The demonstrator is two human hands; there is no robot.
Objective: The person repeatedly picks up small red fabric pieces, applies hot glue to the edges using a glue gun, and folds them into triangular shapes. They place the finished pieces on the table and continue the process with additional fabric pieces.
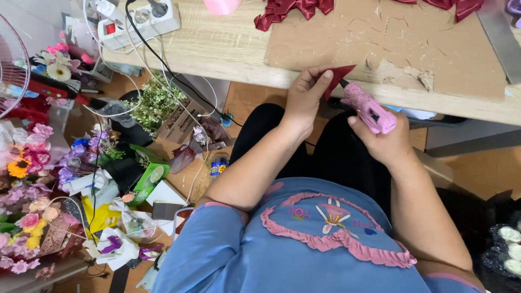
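Wooden table seen at 12 o'clock, brown board laid on it. Pink glue gun gripped by right hand, fingers wrapped round handle. Red ribbon piece, at table edge, pinched by left hand; nozzle touching it from 4 o'clock.

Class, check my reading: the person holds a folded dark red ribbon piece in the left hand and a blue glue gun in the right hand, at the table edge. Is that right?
Not quite. The glue gun in the right hand is pink, not blue, as the head view shows. The left hand does hold the folded dark red ribbon piece at the table edge.
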